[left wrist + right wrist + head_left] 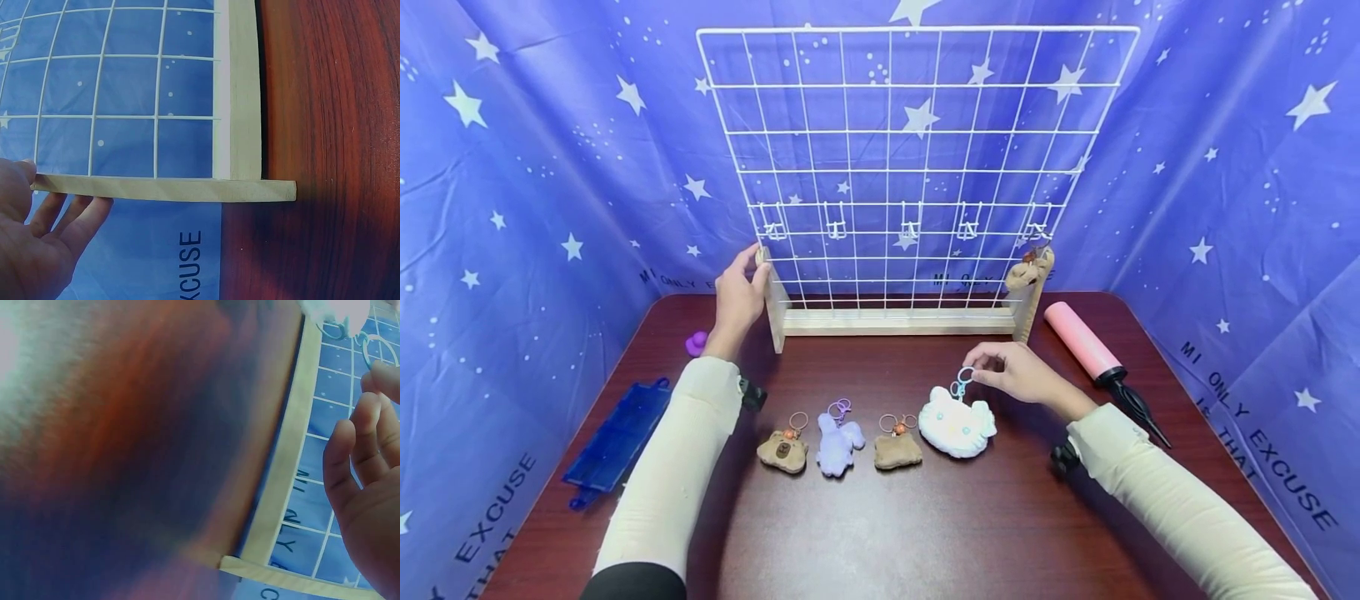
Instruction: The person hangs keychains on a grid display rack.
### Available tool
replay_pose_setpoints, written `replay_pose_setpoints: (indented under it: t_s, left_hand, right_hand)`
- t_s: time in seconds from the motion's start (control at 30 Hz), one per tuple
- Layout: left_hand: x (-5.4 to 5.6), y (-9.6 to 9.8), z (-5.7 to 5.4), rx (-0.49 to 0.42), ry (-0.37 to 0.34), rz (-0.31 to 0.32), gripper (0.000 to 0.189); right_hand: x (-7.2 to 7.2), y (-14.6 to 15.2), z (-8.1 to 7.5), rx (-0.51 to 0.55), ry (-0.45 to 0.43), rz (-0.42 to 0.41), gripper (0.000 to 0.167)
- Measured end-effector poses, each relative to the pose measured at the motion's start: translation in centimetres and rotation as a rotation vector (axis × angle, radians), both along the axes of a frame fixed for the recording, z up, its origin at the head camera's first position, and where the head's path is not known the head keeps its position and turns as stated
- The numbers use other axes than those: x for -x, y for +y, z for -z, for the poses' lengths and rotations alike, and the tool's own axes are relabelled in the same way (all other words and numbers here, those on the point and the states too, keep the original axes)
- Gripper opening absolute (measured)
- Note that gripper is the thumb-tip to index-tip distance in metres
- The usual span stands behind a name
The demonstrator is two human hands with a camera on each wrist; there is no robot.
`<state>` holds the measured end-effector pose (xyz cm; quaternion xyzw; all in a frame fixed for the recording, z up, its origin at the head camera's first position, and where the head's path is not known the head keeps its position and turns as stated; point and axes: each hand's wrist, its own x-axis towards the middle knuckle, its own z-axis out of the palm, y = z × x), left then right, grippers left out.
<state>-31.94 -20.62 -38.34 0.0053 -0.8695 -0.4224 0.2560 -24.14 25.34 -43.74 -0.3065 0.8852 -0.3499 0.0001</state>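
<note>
In the head view my left hand (737,298) grips the left wooden upright (775,304) of a white wire grid rack (889,171); the left wrist view shows the thumb on one side of the wood and fingers on the other. My right hand (1021,372) pinches the light-blue ring (967,375) of a white plush cat keychain (957,429). Whether the plush touches the table cannot be told. Left of it lie a brown plush keychain (898,452), a lilac plush keychain (835,447) and a brown bear-like plush keychain (783,455).
Several wire hooks (837,228) hang along the grid. From the rightmost one hangs a brown plush keychain (1028,271). A pink hand pump (1086,342) lies at the right, a blue tray (617,437) and a small purple object (697,342) at the left.
</note>
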Motion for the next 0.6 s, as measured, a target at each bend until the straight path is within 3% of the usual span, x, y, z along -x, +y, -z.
replay_pose_setpoints:
  t_s: [0.6]
  left_hand:
    - [0.0,0.0,0.1,0.000,-0.007,-0.007,0.045]
  right_hand:
    - [0.8,-0.5,-3.5,0.026,0.073,0.036,0.015]
